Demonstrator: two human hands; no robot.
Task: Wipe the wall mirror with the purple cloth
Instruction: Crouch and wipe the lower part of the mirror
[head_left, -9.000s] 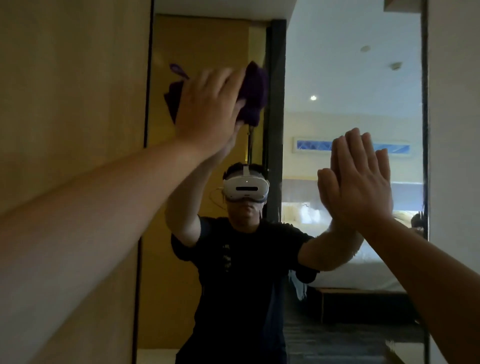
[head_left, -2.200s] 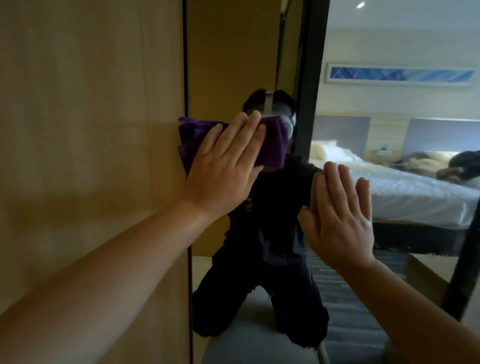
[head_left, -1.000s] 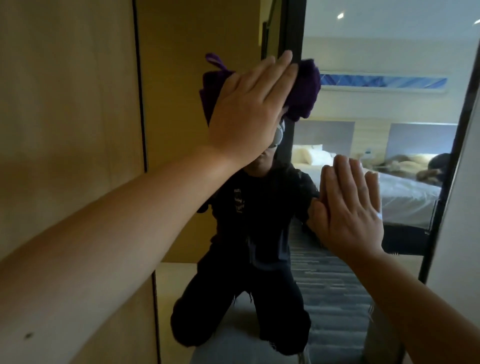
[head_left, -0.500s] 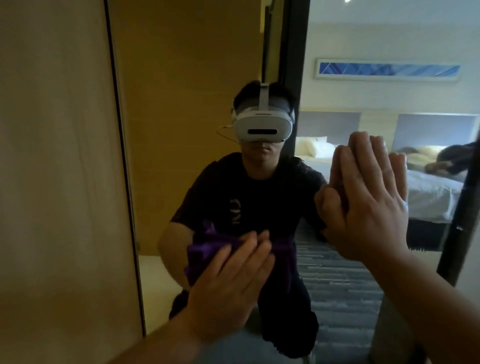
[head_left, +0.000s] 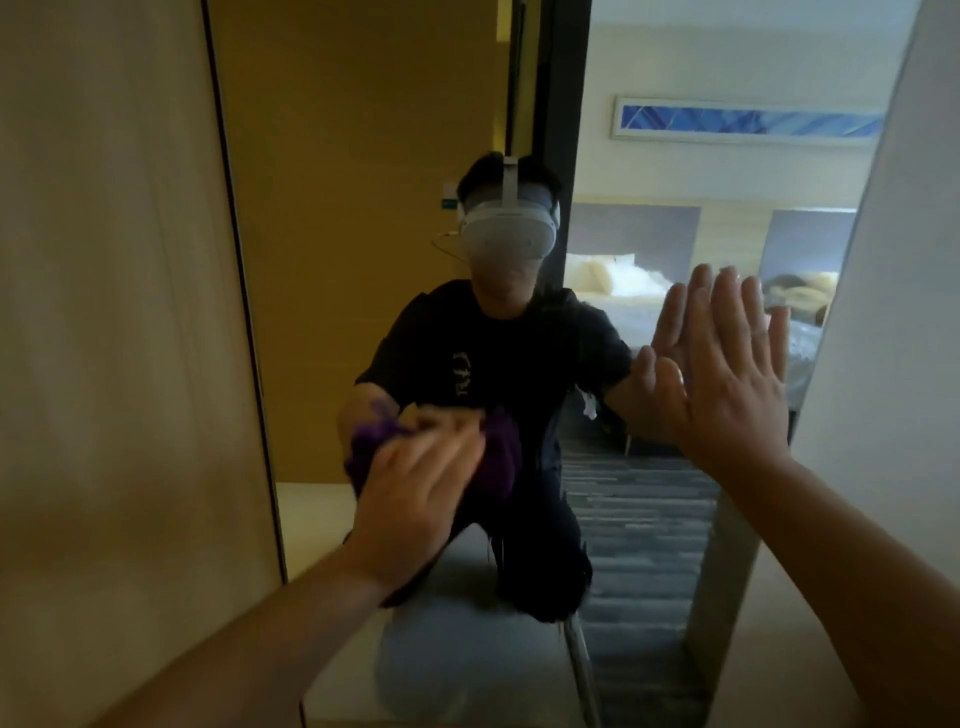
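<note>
A tall wall mirror (head_left: 363, 156) fills the middle of the view and reflects a kneeling person in a headset. My left hand (head_left: 410, 493) presses the purple cloth (head_left: 498, 457) flat against the lower middle of the glass; the hand is blurred. The cloth shows on both sides of my fingers. My right hand (head_left: 727, 374) rests flat on the glass at the right, fingers spread and pointing up, holding nothing.
A wooden wall panel (head_left: 114, 338) borders the mirror on the left. A pale wall (head_left: 893, 338) borders it on the right. The glass reflects a dark door frame, a bed, striped carpet and a blue wall picture.
My left hand swept the cloth from high on the glass down to the lower middle, then shifted slightly. My right hand stayed flat on the mirror at the right.
</note>
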